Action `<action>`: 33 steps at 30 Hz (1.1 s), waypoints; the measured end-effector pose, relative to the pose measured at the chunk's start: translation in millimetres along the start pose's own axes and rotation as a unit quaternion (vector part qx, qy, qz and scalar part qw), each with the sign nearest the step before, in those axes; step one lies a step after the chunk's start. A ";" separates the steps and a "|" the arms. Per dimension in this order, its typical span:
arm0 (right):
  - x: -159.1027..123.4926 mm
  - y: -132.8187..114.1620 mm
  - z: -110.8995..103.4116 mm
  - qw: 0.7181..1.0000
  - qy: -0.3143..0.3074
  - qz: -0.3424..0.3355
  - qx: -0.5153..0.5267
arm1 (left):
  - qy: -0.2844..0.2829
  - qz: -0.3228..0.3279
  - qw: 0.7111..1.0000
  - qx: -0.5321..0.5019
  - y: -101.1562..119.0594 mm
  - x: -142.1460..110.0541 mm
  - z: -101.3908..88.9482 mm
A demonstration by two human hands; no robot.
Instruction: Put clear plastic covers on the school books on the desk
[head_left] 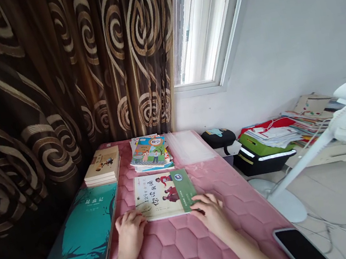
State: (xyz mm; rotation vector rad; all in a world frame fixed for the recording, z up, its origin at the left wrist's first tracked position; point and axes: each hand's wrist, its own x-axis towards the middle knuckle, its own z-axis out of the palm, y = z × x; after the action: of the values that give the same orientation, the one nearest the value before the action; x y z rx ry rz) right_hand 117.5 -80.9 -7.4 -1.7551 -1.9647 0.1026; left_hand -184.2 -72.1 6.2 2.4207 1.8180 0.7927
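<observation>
Beyond the cream-and-green paperback book (162, 195) hangs a dark brown curtain (120, 54) with beige swirls; beneath the book spreads a pink, hexagon-quilted padded surface (186, 251). A white plastic fan (301, 163) stands well to the book's right, a large teal-and-black book (80, 233) lies to its left, a stack of tan books (102, 165) sits beyond it to the left, and a stack of colourful textbooks (149, 153) just beyond. The person's left hand (132, 231) curls at 1 near corner, and the right hand (210, 214) rests bent fingers at the other; whether either pinches cannot be told. The step in hand looks like steadying or aligning the book; the next move calls for even contact at both sides.
</observation>
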 end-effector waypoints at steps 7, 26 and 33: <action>-8.5 37.0 -5.7 0.999 0.018 0.039 -0.024 | 0.045 0.012 0.999 0.007 -17.6 -4.5 2.8; 90.9 -51.4 23.6 0.991 -0.102 -0.082 -0.036 | -0.043 0.079 0.995 0.041 77.3 10.1 42.5; 158.7 -54.1 41.4 0.988 -0.130 -0.062 -0.059 | -0.053 0.080 0.994 0.052 75.2 6.6 43.6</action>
State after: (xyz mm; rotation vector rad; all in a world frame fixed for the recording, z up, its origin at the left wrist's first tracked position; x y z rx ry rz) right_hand 44.2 71.8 26.4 -1.7615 -2.3041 0.1840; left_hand -98.2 -78.1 -6.3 2.6438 1.6858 0.5768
